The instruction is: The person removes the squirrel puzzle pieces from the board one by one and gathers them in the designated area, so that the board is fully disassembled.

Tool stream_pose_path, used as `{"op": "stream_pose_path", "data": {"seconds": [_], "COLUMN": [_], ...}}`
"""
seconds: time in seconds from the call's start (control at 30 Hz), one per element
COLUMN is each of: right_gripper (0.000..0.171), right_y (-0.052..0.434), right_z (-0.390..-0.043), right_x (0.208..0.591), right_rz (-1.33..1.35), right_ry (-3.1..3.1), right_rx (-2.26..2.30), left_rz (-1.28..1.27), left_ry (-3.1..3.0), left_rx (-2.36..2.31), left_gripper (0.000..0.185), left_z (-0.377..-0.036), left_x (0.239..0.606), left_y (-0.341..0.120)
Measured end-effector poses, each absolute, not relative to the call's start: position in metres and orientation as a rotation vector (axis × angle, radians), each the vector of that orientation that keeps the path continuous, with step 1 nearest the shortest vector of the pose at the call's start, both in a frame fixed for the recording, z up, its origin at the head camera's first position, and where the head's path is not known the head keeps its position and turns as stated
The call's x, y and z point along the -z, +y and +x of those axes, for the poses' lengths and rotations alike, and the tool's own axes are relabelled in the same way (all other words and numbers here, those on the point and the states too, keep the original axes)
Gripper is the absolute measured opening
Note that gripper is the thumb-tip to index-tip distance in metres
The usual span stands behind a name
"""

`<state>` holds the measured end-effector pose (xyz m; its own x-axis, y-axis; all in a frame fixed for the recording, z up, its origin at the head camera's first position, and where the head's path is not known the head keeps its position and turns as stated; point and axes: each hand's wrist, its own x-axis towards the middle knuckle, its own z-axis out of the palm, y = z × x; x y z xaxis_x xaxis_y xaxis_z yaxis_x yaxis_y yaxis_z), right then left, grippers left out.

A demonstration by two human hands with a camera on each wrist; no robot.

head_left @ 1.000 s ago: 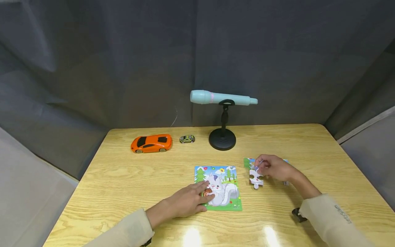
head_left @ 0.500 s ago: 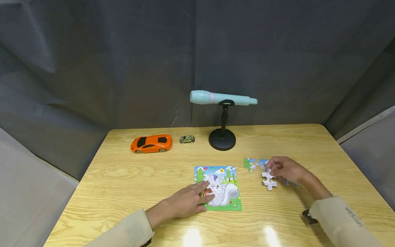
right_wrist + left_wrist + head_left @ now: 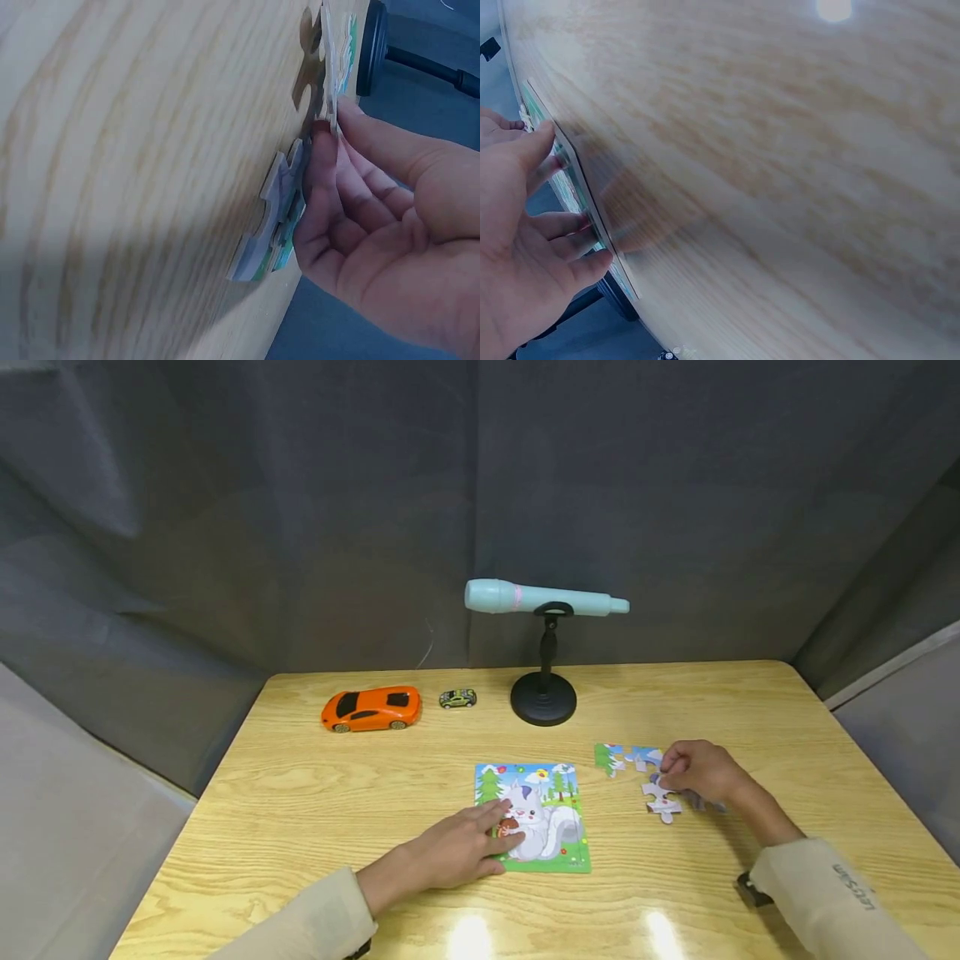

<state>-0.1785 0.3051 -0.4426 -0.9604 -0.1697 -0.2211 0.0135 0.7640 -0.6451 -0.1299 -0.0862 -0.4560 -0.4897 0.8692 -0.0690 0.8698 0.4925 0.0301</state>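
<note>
My left hand (image 3: 467,847) rests with spread, fairly straight fingers on a square squirrel picture board (image 3: 558,839). In the left wrist view its fingertips lie along the edge of that board (image 3: 592,206). Right of the board, my right hand (image 3: 701,772) pinches a white puzzle piece (image 3: 663,802) between thumb and fingers. The right wrist view shows the piece (image 3: 330,67) edge-on, raised over the table with its shadow beside it. Behind it lie blue and green puzzle pieces (image 3: 607,758). More grey-white pieces (image 3: 262,217) lie under the right hand, partly hidden by it.
A light blue toy microphone (image 3: 555,599) sits on a black stand (image 3: 543,700) at the back of the wooden table (image 3: 360,793). An orange toy car (image 3: 372,708) and a tiny patterned car (image 3: 457,698) stand at the back left. Dark cloth (image 3: 360,518) hangs behind.
My right hand has moved to the right with the pinched puzzle piece, uncovering the blue and green pieces behind. Over the last half second it barely shifts. My left hand stays on the board.
</note>
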Motion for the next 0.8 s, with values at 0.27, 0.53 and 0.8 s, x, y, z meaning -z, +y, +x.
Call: {"op": "stream_pose_path", "data": {"seconds": [0.27, 0.53, 0.8], "right_gripper": [0.026, 0.019, 0.019], "right_y": [0.304, 0.280, 0.236], "right_z": [-0.179, -0.183, -0.187], "right_x": [0.444, 0.442, 0.441], "right_rz": [-0.107, -0.244, -0.255], "right_ry": [2.743, 2.781, 2.680], "right_rx": [0.948, 0.975, 1.119], "left_rz": [1.542, 1.560, 1.533], "left_ry": [2.648, 2.667, 2.684], "left_rx": [0.018, 0.060, 0.057], "left_gripper": [0.051, 0.051, 0.052], "left_z": [-0.130, -0.128, -0.128], "left_x": [0.456, 0.459, 0.464], "left_y": [-0.086, -0.087, -0.088]}}
